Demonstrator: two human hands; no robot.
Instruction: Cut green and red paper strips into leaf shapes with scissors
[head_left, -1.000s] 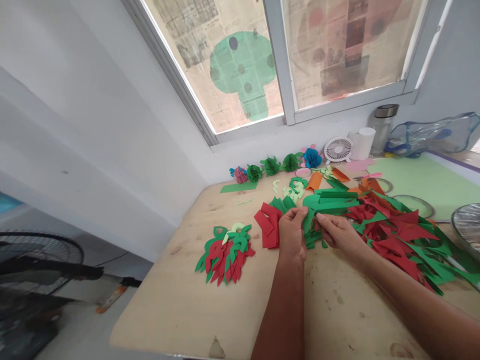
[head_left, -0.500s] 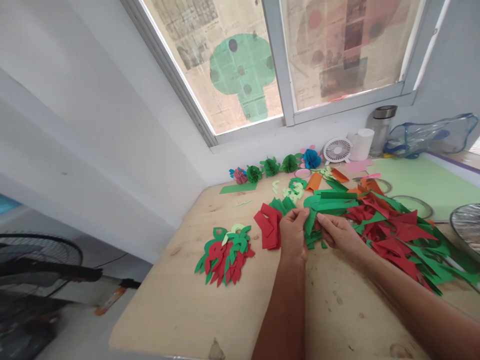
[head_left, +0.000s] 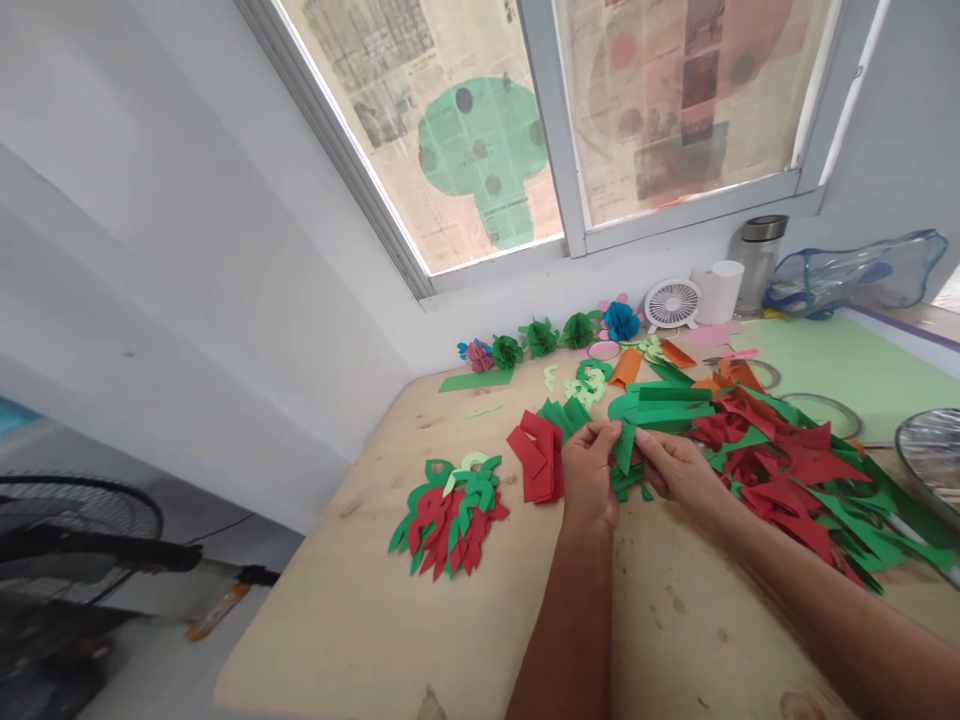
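Between my two hands is a small piece of green paper (head_left: 625,446). My left hand (head_left: 591,462) pinches its left side between thumb and fingers. On the other side, my right hand (head_left: 676,468) is closed in a pinch at the paper's right edge; what exactly lies in those fingers is hidden. Folded red paper strips (head_left: 536,457) lie just left of my left hand. Behind the hands rests a stack of green paper strips (head_left: 664,405). Farther left is a pile of red and green cut-out leaf shapes (head_left: 454,515).
Red and green paper scraps (head_left: 795,465) heap up at the right. Along the wall stand green paper pompom figures (head_left: 540,338), a small white fan (head_left: 673,303) and a glass bottle (head_left: 757,265). Light-green cut-outs (head_left: 587,385) lie behind. The wooden table (head_left: 360,620) ends at the left.
The green paper between my hands has turned slightly and shows a narrower, pointed shape. My right hand has shifted very little; the view has tilted slightly.
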